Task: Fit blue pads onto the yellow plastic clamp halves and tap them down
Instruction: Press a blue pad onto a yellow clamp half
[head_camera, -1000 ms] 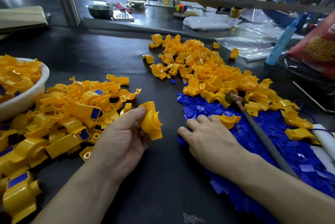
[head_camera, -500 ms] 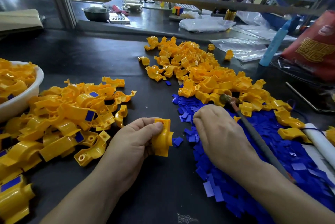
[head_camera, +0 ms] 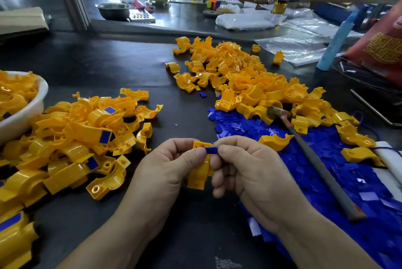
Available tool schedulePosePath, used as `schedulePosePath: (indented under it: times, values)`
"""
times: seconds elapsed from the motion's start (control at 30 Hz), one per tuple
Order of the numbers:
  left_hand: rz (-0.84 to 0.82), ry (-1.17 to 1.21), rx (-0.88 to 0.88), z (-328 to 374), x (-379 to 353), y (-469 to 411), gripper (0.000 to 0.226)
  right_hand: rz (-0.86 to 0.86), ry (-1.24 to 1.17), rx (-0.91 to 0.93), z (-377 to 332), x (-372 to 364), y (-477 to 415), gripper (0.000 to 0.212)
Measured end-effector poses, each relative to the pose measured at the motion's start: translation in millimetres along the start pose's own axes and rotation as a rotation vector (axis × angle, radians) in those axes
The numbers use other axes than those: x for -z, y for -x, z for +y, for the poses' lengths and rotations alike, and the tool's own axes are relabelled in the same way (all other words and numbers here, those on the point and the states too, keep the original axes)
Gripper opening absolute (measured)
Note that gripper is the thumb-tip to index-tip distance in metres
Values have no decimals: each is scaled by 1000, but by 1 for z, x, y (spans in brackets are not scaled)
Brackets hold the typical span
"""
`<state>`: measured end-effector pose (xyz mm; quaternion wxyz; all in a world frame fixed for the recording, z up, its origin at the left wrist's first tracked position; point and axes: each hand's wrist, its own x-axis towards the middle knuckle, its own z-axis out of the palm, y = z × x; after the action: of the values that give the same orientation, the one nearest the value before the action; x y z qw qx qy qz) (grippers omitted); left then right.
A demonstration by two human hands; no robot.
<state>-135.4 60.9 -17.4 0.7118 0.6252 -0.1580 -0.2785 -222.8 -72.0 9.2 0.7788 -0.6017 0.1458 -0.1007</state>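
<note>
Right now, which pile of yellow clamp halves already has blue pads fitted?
The left pile, next to the white bowl: several halves there show blue pads. The right pile, behind the loose pads, looks bare yellow.

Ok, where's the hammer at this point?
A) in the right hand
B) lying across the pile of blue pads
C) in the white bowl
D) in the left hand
B: the hammer lies across the pile of blue pads, in neither hand. The right hand pinches a blue pad at the clamp half, which the left hand holds.
</note>
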Motion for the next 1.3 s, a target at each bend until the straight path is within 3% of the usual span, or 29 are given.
schedulePosePath:
  times: [0.3,0.57,0.7,0.93,1.17,1.3]
  values:
    - [-23,-126,-7,0,0,0,40,93,430,139,5,9,4,17]
    - [20,-253,-55,-3,-4,3,37,89,636,213,8,6,8,12]
    - [-8,-185,10,-2,-1,2,34,90,668,233,10,7,6,11]
    - [-53,-55,91,2,-3,2,37,162,1010,524,14,7,7,10]
    - [-32,-26,82,1,0,3,36,38,1149,579,13,2,11,27]
    - [-25,-3,105,1,1,2,30,20,1151,561,13,5,10,27]
